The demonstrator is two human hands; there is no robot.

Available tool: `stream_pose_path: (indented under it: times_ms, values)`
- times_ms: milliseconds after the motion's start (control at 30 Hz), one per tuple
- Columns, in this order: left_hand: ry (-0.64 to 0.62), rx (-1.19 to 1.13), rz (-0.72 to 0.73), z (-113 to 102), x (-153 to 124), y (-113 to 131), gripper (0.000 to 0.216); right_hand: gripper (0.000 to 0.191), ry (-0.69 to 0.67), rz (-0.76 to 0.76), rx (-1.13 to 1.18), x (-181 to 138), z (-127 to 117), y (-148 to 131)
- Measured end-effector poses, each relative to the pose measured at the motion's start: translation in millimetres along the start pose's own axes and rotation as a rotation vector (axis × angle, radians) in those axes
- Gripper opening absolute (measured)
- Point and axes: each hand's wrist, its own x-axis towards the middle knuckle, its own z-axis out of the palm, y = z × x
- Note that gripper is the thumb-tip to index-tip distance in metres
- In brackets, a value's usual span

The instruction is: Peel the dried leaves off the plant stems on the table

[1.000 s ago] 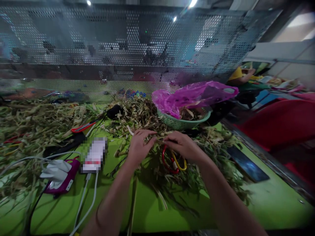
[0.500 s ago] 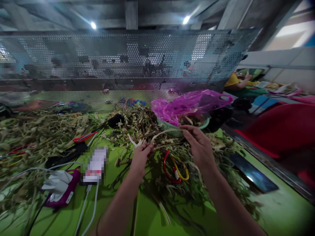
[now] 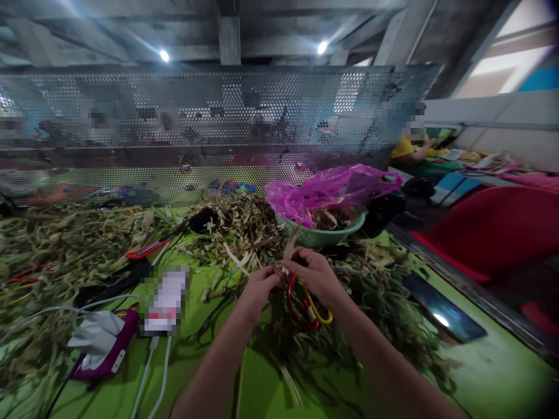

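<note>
My left hand (image 3: 258,286) and my right hand (image 3: 315,272) meet over a heap of green stalks and dry leaves (image 3: 305,326) on the green table (image 3: 489,372). Both pinch the same thin plant stalk (image 3: 289,247), whose pale leaf sticks up between the fingers. Under my right hand lie scissors with red and yellow handles (image 3: 308,305). Just beyond stands a green basket (image 3: 323,235) with a pink plastic bag (image 3: 327,189) over it.
Dry peelings (image 3: 74,233) cover the table's left and back. A magenta phone (image 3: 109,352), white charger cables (image 3: 151,372), a blurred box (image 3: 165,299) lie left; a dark phone (image 3: 441,297) lies right. A perforated metal screen (image 3: 209,122) closes the back. A person in yellow (image 3: 408,148) sits far right.
My right hand had pulled a leaf strip up and right toward the basket; it has come back down to meet my left hand on the stalk. The camera has tilted up slightly.
</note>
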Motion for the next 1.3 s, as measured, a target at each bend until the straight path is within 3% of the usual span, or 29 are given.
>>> stream_pose_path:
  times_ms: [200, 433, 700, 833, 1067, 1300]
  values:
    - [-0.002, 0.252, 0.13, 1.4, 3.6, -5.0, 0.019, 0.019, 0.043, -0.044, -0.207, 2.0, -5.2, 4.9]
    - [0.017, 0.239, 0.158, 1.0, 2.8, -1.0, 0.007, 0.021, 0.004, -0.038, -0.202, -0.6, -0.9, 5.9]
    - [0.004, 0.238, 0.142, 0.1, 5.9, -4.2, 0.02, 0.025, -0.036, -0.088, -0.271, -0.9, -3.0, 4.0]
    - [-0.009, 0.298, 0.169, -1.1, 6.7, -5.2, 0.01, 0.029, -0.029, -0.071, -0.25, 0.2, -5.3, 6.2]
    - [-0.067, 0.876, 0.423, 1.7, -1.7, 0.7, 0.018, 0.032, 0.031, -0.055, -0.265, 5.1, -8.8, 4.7]
    - [-0.068, 0.835, 0.596, 7.1, -10.7, 10.2, 0.021, 0.032, 0.007, 0.02, -0.209, 8.5, -9.0, 9.9]
